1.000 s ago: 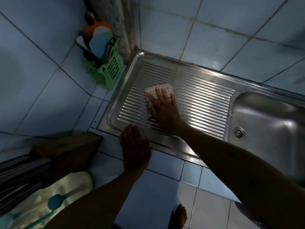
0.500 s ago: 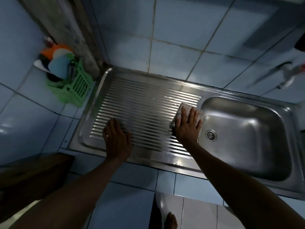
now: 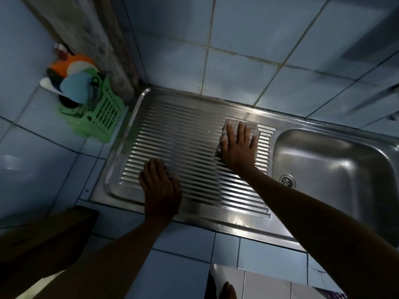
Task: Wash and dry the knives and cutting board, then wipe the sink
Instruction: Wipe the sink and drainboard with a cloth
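- Right hand (image 3: 238,147) lies flat, fingers straight and spread, pressing a checked cloth (image 3: 232,126) onto the ribbed drainboard (image 3: 183,147), at about 2 o'clock on the board, just beside the basin (image 3: 336,169).
- Left hand (image 3: 160,186) rests flat on the board's near edge at 7 o'clock, fingers straight, holding nothing.
- Drain (image 3: 287,180) sits at the basin's 8 o'clock.
- Green rack (image 3: 103,114) with coloured utensils stands at the board's 10 o'clock, on the tiles.

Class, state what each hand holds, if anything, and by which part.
Right hand presses flat on top of the checked cloth; no grip. Left hand holds nothing, resting on the drainboard.
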